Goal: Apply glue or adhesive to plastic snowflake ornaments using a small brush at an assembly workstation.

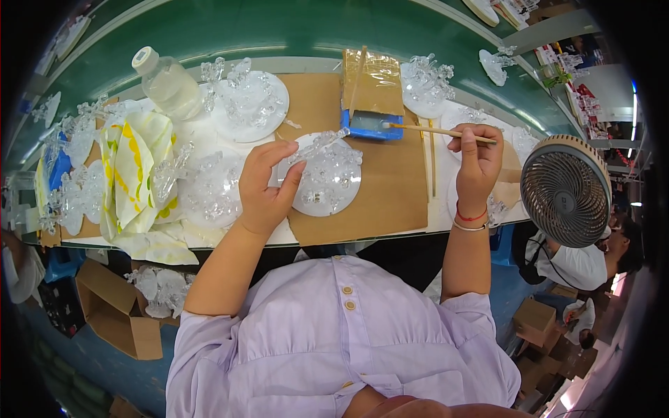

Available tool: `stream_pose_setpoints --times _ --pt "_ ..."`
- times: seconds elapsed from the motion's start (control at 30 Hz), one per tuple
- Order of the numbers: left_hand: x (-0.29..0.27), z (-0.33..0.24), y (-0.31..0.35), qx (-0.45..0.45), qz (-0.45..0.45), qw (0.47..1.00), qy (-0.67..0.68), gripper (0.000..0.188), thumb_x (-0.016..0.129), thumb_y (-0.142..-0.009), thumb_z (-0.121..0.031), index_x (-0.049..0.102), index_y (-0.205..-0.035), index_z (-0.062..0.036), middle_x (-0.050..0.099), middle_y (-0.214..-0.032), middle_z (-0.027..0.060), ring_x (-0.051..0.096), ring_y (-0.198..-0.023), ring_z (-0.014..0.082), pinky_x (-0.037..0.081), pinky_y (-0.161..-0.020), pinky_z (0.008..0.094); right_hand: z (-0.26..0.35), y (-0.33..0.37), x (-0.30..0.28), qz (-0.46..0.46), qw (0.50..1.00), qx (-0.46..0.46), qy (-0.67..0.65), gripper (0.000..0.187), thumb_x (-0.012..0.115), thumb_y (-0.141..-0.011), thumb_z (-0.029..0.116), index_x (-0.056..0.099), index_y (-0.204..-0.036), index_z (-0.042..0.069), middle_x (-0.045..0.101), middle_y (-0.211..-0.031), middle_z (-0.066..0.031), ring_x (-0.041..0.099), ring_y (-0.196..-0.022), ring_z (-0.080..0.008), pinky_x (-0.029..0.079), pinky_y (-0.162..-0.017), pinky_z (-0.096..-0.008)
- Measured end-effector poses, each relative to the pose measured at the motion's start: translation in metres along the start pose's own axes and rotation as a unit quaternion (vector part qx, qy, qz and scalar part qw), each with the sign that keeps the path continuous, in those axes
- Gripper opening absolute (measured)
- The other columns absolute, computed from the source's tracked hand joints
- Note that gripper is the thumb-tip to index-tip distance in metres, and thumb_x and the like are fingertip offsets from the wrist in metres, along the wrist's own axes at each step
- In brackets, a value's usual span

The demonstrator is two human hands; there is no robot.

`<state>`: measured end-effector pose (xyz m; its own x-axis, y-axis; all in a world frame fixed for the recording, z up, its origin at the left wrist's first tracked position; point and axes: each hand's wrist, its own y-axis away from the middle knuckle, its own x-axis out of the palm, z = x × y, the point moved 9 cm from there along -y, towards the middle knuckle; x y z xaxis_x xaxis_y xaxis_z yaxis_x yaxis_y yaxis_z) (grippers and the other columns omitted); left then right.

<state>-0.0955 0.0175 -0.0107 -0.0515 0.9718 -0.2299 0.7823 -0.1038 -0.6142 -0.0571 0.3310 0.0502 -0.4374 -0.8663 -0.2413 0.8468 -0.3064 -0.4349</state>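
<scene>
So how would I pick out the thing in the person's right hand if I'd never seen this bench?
Find the round grey fan at the bench's right end. Just left of it, the right hand pinches a thin wooden stick reaching into a small blue tray. It is the only stick held; the others lie flat on cardboard.

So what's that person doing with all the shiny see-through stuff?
A person sits at a bench covered in clear, glassy ornaments. The left hand holds a long clear piece over a round white plate on a brown board. The right hand holds a thin wooden stick whose tip reaches into a small blue tray. A plastic bottle and a small fan stand nearby.
</scene>
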Motion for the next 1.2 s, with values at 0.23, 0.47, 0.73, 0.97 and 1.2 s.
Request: stream_pose_setpoints --times 0.23,0.47,0.73,0.97,1.2 --pt "0.002 0.005 0.002 -0.028 0.006 1.0 -0.006 0.022 0.071 -0.08 -0.003 0.065 -0.101 -0.0025 0.067 -0.095 0.0112 0.064 -0.085 0.0239 0.05 -0.077 0.0296 0.032 0.042 -0.033 -0.1 0.987 -0.107 -0.07 0.009 0.05 -0.096 0.007 0.044 -0.102 0.003 0.059 -0.085 -0.018 0.05 -0.063 -0.0161 0.044 -0.062 -0.0277" --pt "0.007 0.014 0.008 -0.055 0.009 0.998 0.021 0.018 0.069 -0.085 -0.005 0.064 -0.102 -0.0008 0.068 -0.096 0.01 0.065 -0.087 0.0195 0.05 -0.079 0.0275 0.048 0.111 -0.004 -0.011 0.991 -0.114 -0.076 0.018 0.056 -0.095 0.016 0.043 -0.101 0.005 0.059 -0.079 -0.0173 0.05 -0.056 -0.0169 0.043 -0.056 -0.0292" --pt "0.007 0.023 0.013 -0.073 -0.003 0.995 0.062 0.018 0.066 -0.087 -0.004 0.062 -0.104 0.0018 0.068 -0.098 0.01 0.063 -0.089 0.0161 0.049 -0.081 0.0262 0.051 0.125 0.045 0.177 0.963 -0.188 0.074 0.015 0.059 -0.088 0.006 0.046 -0.096 0.005 0.064 -0.082 -0.0157 0.056 -0.058 -0.0242 0.043 -0.056 -0.0339" --pt "0.007 0.023 0.013 -0.077 0.002 0.994 0.075 0.019 0.066 -0.087 -0.003 0.061 -0.105 0.0026 0.067 -0.098 0.0101 0.062 -0.087 0.0153 0.048 -0.08 0.0252 0.043 0.129 0.059 0.201 0.955 -0.207 0.073 0.017 0.061 -0.083 0.002 0.045 -0.088 0.006 0.064 -0.085 -0.0139 0.054 -0.057 -0.0255 0.043 -0.054 -0.0367" --pt "0.006 0.024 0.014 -0.079 0.006 0.994 0.07 0.019 0.066 -0.087 -0.003 0.061 -0.104 0.0024 0.067 -0.098 0.0106 0.062 -0.088 0.0159 0.048 -0.08 0.0256 0.049 0.126 0.074 0.214 0.939 -0.252 0.096 0.021 0.062 -0.08 0.0 0.044 -0.09 0.006 0.063 -0.089 -0.0143 0.053 -0.06 -0.026 0.043 -0.054 -0.0366"
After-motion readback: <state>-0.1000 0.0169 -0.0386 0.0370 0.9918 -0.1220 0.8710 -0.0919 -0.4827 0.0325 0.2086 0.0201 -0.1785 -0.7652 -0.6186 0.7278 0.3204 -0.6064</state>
